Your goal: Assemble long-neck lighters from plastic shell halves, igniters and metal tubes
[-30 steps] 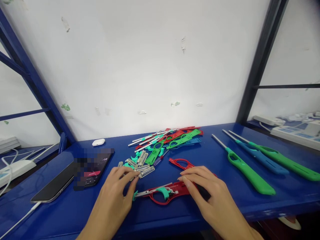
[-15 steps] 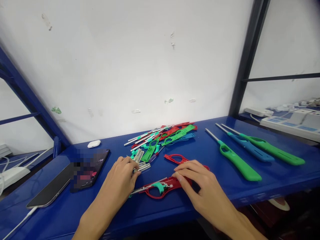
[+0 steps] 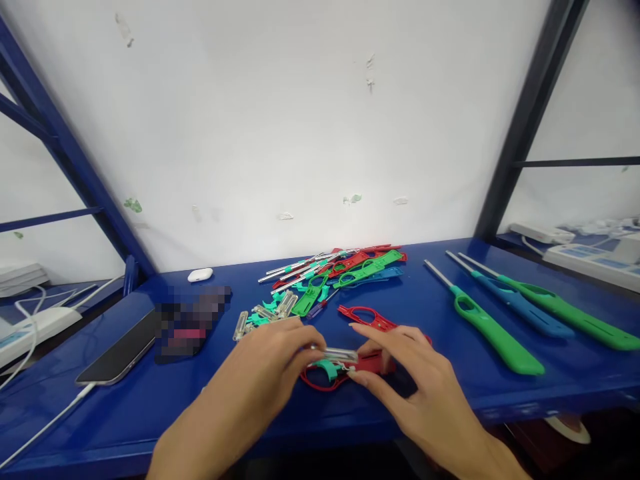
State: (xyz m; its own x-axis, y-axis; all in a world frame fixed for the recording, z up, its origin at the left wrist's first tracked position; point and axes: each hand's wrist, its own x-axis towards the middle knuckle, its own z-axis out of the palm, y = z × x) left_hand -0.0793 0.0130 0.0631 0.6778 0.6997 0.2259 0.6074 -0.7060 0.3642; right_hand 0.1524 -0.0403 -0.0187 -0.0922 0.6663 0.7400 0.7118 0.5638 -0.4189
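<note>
My left hand (image 3: 280,357) pinches a clear plastic lighter fuel tank (image 3: 340,355) above a red lighter half-shell (image 3: 367,363). A teal trigger (image 3: 329,369) sits in that shell near its finger loop. My right hand (image 3: 407,363) is at the shell's right part, thumb and forefinger apart around the tank's far end; whether they touch it I cannot tell. Just behind lies another red half-shell (image 3: 370,317), partly covered by my right hand. Several more clear fuel tanks (image 3: 241,325) and teal triggers (image 3: 270,305) lie behind my left hand.
Red, green and blue shells (image 3: 373,268) and metal lighter tubes (image 3: 287,270) are heaped by the wall. A screwdriver (image 3: 320,308) lies before them. Assembled lighters (image 3: 495,333) rest at right. Two phones (image 3: 123,350) and a white earbud case (image 3: 200,275) lie at left on the blue table (image 3: 240,440).
My left hand has moved right from the small parts, bringing a clear fuel tank over the red shell. My right thumb and forefinger have spread apart. The view has shifted slightly.
</note>
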